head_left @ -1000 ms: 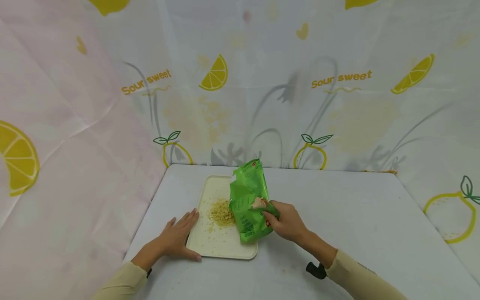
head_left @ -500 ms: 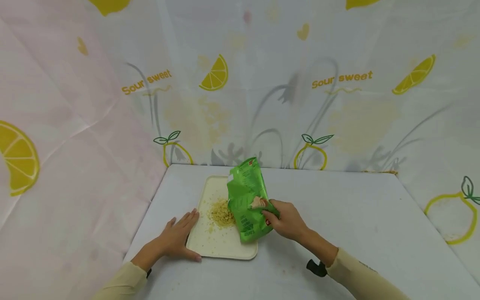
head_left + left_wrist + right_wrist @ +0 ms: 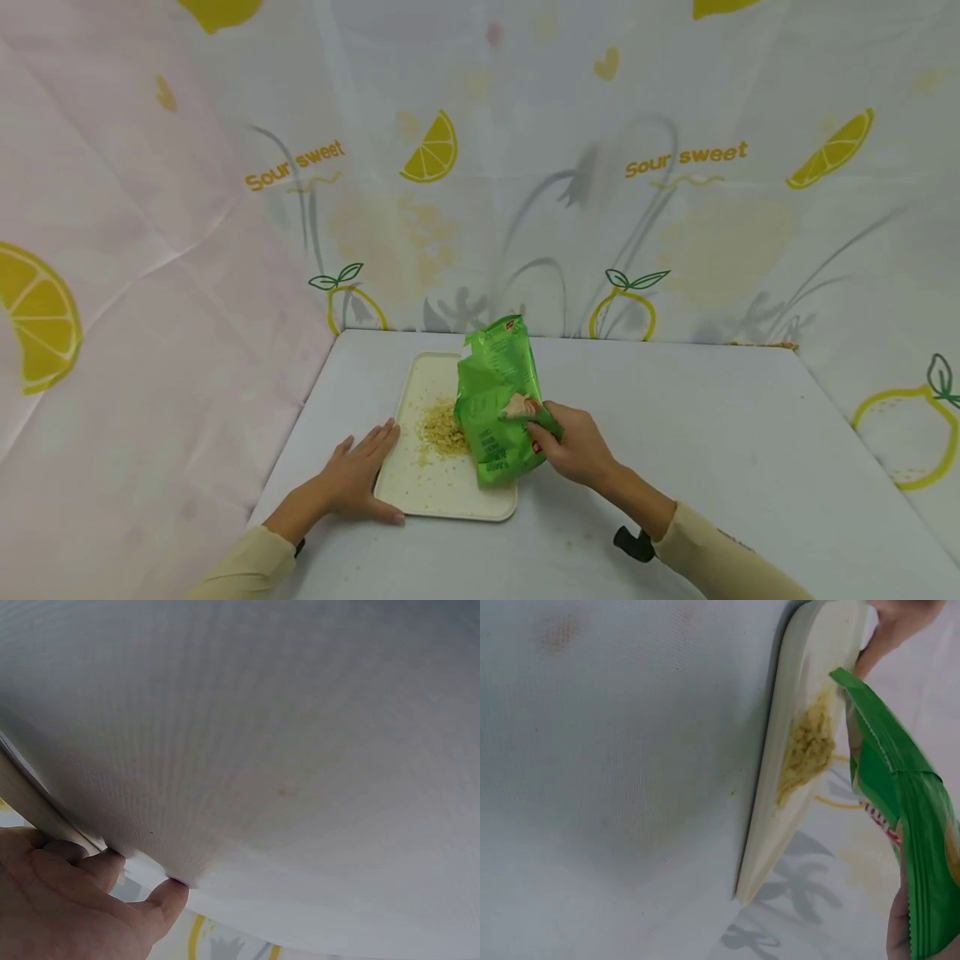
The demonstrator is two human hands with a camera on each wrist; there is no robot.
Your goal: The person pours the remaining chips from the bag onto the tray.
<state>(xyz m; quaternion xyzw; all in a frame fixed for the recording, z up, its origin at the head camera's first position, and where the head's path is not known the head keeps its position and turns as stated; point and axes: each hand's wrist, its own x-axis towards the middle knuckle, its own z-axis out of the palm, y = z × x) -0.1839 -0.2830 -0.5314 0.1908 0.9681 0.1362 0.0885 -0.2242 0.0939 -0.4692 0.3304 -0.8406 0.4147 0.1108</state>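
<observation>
My right hand [image 3: 573,442] pinches the right side of a crinkled green snack bag [image 3: 495,392], thumb on its front. Tilted over a cream rectangular tray [image 3: 427,496], the bag covers much of the tray's right half. A heap of yellowish crumbs [image 3: 442,427] lies mid-tray, partly hidden by the bag in the head view. The right wrist view shows the crumbs [image 3: 810,742] beside the bag's upper end [image 3: 877,724]. Spread along the tray's left edge, my left hand [image 3: 356,477] rests with fingers extended and thumb at the near left corner.
The tray lies on a white-covered table [image 3: 675,442], left of its middle. A lemon-printed curtain [image 3: 517,208] rises behind the table, and a pinkish one [image 3: 172,333] flanks it on the left. A black strap piece [image 3: 633,543] hangs at my right wrist.
The bag shifts slightly left, then back right, and its upper part creases a little differently. My left hand stays at the tray edge; the crumb heap looks much the same.
</observation>
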